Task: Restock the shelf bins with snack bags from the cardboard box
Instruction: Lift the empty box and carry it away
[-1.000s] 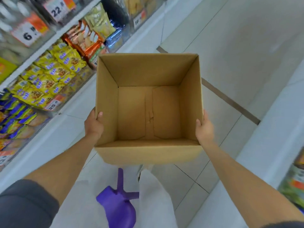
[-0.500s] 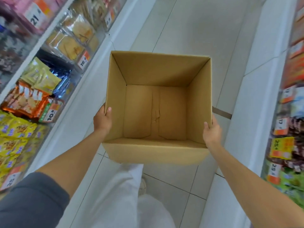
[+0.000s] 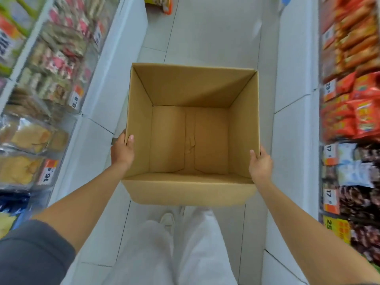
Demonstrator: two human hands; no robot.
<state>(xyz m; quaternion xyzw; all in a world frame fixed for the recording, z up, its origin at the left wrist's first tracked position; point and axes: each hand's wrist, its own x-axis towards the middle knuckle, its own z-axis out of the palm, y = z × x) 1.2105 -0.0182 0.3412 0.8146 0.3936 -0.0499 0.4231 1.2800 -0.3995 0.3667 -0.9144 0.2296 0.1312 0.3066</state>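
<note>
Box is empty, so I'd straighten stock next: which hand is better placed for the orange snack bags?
The right hand, probably: it grips the cardboard box on the side nearest the orange snack bags; the left hand grips the opposite wall.

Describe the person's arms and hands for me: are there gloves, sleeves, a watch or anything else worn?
No gloves, rings or watch show on the left hand or the right hand. Both forearms are uncovered. A dark grey sleeve covers the left upper arm, ending above the elbow; the right upper arm lies outside the picture.
</note>
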